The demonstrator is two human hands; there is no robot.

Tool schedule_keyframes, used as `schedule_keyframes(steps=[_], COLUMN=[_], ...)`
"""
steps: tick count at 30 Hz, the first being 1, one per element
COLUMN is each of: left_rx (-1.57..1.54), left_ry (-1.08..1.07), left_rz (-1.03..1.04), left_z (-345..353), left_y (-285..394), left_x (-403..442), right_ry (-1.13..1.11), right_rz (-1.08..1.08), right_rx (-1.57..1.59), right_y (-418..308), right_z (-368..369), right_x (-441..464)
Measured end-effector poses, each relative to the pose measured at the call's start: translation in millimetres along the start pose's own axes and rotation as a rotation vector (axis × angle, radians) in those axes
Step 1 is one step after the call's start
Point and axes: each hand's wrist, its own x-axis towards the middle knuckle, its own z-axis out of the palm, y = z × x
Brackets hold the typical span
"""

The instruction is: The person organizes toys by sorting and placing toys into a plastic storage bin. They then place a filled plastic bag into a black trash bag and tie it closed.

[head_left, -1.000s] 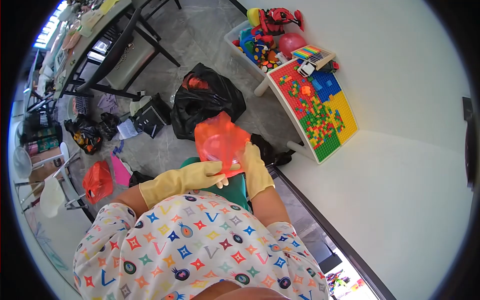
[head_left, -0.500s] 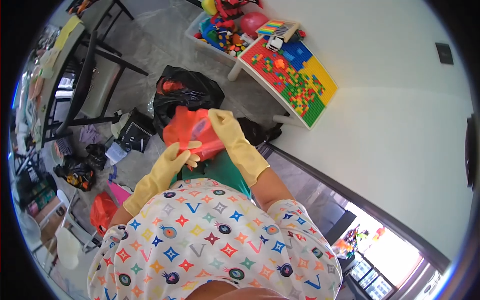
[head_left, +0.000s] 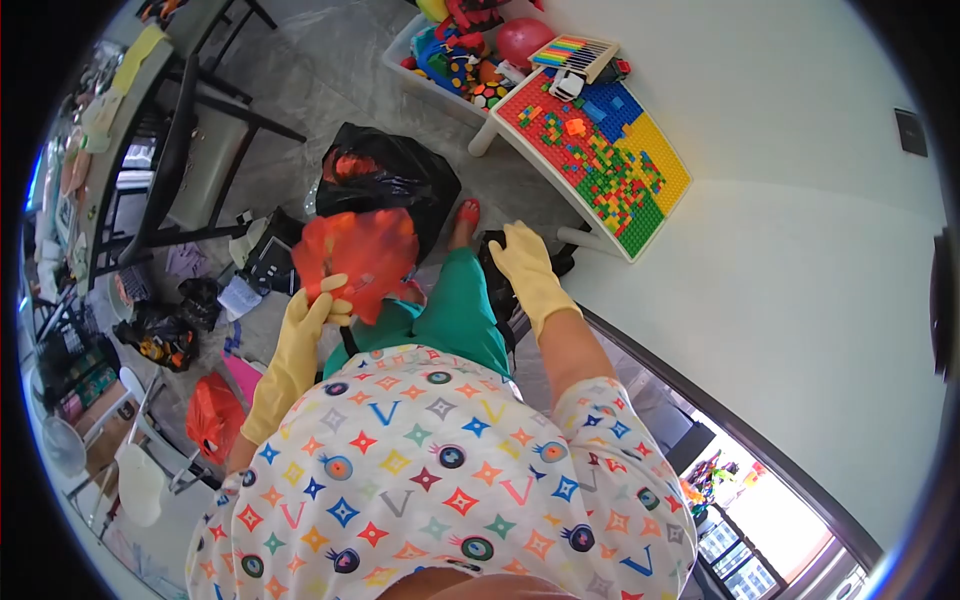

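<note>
A red plastic bag (head_left: 360, 252) hangs in front of me, spread out and a little blurred. My left hand (head_left: 312, 312), in a yellow rubber glove, pinches its lower edge. Apart from the bag, to the right, my gloved right hand (head_left: 528, 262) holds nothing, its fingers loosely extended and partly bent. Just beyond the red bag, a large black garbage bag (head_left: 400, 180) stands on the floor with some red plastic showing at its mouth. Another black bag (head_left: 497, 275) lies beside my right hand, partly hidden by it.
A building-brick table (head_left: 600, 160) and a toy bin (head_left: 440, 90) stand at the upper right, by the wall. On the left are a chair (head_left: 205, 165), a cluttered table, small black bags (head_left: 160, 340) and another red bag (head_left: 212, 415) on the floor.
My right hand has let go of the red bag and moved right and down. The red bag has swung left, still in my left hand. My green-trousered leg and foot now show.
</note>
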Motion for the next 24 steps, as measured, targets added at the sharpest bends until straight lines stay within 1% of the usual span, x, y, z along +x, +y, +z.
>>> schedule_keyframes(steps=[1, 2, 3, 5, 9, 13, 14, 15, 16, 17, 19, 20, 21, 22, 23, 24], left_rx=[-0.034, 0.061, 0.048, 0.016, -0.051, -0.046, -0.019, 0.003, -0.083, -0.095, -0.129, -0.136, -0.144, -0.153, -0.161, -0.169], left_ry=[0.011, 0.059, 0.098, 0.19, 0.32, 0.48, 0.523, 0.567, 0.56, 0.556, 0.568, 0.565, 0.565, 0.563, 0.573, 0.58], left_rz=[0.012, -0.008, -0.016, -0.031, -0.108, -0.174, -0.19, -0.201, -0.188, -0.217, -0.253, -0.276, -0.297, -0.319, -0.317, -0.316], left_z=[-4, -8, -11, -12, -7, 9, 17, 24, 8, 4, 4, 6, 9, 13, 19, 25], left_y=[-5, -6, -9, -17, -13, -3, 2, 6, -10, -14, -15, -17, -15, -11, -7, -1], left_x=[4, 6, 8, 11, 25, 41, 47, 52, 54, 58, 61, 62, 65, 68, 71, 75], right_ry=[-0.02, -0.042, -0.067, 0.007, 0.166, 0.229, 0.124, 0.121, 0.116, 0.11, -0.15, 0.015, -0.151, -0.141, -0.206, -0.121], right_rz=[-0.033, -0.058, -0.079, -0.16, -0.255, -0.392, -0.418, -0.455, -0.494, -0.538, -0.521, -0.516, -0.605, -0.678, -0.693, -0.708], right_rx=[-0.031, -0.062, -0.092, -0.159, -0.257, -0.379, -0.377, -0.376, -0.376, -0.374, -0.419, -0.386, -0.492, -0.523, -0.524, -0.474], right_y=[-2, -12, -14, -10, -7, 2, 3, 7, 14, 18, 20, 32, 32, 37, 39, 45], right_z=[-12, -33, -43, -35, -14, 0, -2, 2, 12, 20, -2, 19, 4, 3, 6, 12], right_x=[16, 34, 52, 96, 197, 278, 294, 310, 325, 337, 349, 354, 361, 364, 370, 372])
